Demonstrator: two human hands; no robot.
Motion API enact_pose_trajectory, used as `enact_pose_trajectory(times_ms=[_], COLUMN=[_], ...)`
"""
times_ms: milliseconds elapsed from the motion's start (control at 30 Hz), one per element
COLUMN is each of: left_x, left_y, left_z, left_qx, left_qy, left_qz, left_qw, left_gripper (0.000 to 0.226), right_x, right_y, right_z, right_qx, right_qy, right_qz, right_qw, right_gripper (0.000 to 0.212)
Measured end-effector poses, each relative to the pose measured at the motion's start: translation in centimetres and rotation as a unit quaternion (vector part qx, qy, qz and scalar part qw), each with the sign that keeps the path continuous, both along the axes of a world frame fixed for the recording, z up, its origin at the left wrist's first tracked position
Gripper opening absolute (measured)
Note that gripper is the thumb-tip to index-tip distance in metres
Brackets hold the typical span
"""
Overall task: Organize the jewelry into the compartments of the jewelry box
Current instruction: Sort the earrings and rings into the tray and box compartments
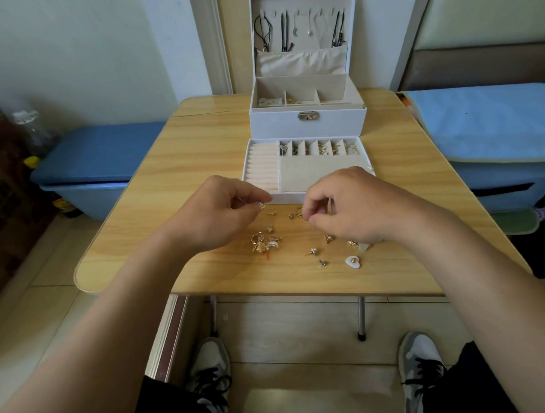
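Leftmost, a blue bin [97,157] stands beside the table [199,140], well clear of the work; next comes the left hand [217,213], thumb and forefinger clamped on a small pale piece [260,204], the other fingers curled under; that piece hangs just before the front wall of the tray [288,198], with the ring rolls [261,166] straight ahead of the fingertips and the row of small compartments [318,148] farther off and to the right, so I judge the left hand the nearer one for a drop into the tray, and the carry a short one, forward and up over that wall; below the hand a gold cluster [263,242] of rings lies on the wood, and loose studs [322,262] are scattered toward the right, none with a long axis I can read at this size; the jewelry box [308,120] stands open close behind the tray; the right hand [355,210] hovers over the scatter, fingers curled, thumb and forefinger tips brought together, though whether anything sits between them I cannot tell; a white heart-shaped piece [352,262] lies nearest the table's front edge, bare wood around it; there is open wood on either side of the tray for the wrists to swing.
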State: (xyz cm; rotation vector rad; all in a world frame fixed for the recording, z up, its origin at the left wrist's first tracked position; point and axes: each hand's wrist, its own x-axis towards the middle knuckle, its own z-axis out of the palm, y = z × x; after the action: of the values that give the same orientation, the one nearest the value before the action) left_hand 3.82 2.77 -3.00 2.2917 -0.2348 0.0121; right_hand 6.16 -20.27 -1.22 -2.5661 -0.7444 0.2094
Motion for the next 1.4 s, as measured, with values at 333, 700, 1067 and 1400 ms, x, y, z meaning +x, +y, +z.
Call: enact_pose_trajectory(times_ms=[333,700,1067,1400], left_x=[-0.5,-0.6,-0.4,0.0], left_y=[1.6,2.4,2.3,1.7], left_z=[-0.2,-0.6,-0.9,-0.3], left_qx=[0.021,0.015,0.007,-0.026], left_qy=[-0.001,0.015,0.005,-0.038], left_qz=[0.002,-0.002,-0.004,0.014], left_qw=[1.0,1.0,1.0,0.999], left_gripper=[0.01,0.013,0.012,0.015], right_x=[-1.4,-1.1,-1.4,0.2], right_y=[4.1,4.5,5.9,4.4], right_z=[-0.9,-0.9,-1.7,-0.8], right_qx=[-0.016,-0.072,-0.059,0.085], right_qy=[-0.016,-0.035,-0.057,0.006], right_qz=[0.066,0.062,0.11,0.042], right_qw=[0.998,0.995,0.991,0.995], right_gripper=[0.016,0.014,0.014,0.022])
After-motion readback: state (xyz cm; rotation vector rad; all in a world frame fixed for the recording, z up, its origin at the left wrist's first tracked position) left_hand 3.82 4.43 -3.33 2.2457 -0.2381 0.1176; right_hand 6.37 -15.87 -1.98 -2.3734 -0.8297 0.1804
